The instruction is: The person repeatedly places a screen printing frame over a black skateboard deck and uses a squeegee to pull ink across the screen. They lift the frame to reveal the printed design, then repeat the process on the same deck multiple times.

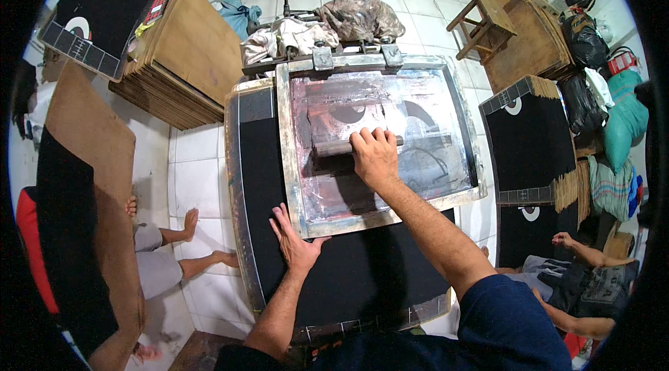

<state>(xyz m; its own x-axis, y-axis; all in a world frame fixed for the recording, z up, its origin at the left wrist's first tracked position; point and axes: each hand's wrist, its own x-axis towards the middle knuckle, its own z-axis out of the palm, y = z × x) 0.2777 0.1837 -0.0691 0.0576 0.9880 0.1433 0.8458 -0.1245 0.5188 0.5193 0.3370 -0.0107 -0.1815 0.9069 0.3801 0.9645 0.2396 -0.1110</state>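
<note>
Screen frame (290,155): stained off-white. Mesh (439,169): cloudy grey, reddish smears, dark curved shapes. Squeegee (333,148): dark greyish-brown. Fabric (348,266) beneath frame: black. Sleeve (509,315): navy. Floor tiles (198,179): white, grey grid lines. Cardboard stack (185,50): tan. Bundled cloth (362,15): mottled brown and grey. Bulging sack (622,120): teal-green. Panel (94,1) at upper left: black, white ring motifs.

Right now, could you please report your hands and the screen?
Right hand gripping squeegee on framed screen. Left hand at its near-left corner. Screen over black sheet; right forearm crossing near edge.

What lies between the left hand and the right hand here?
In the head view, the framed screen's near bar and part of its mesh lie between them.
</note>
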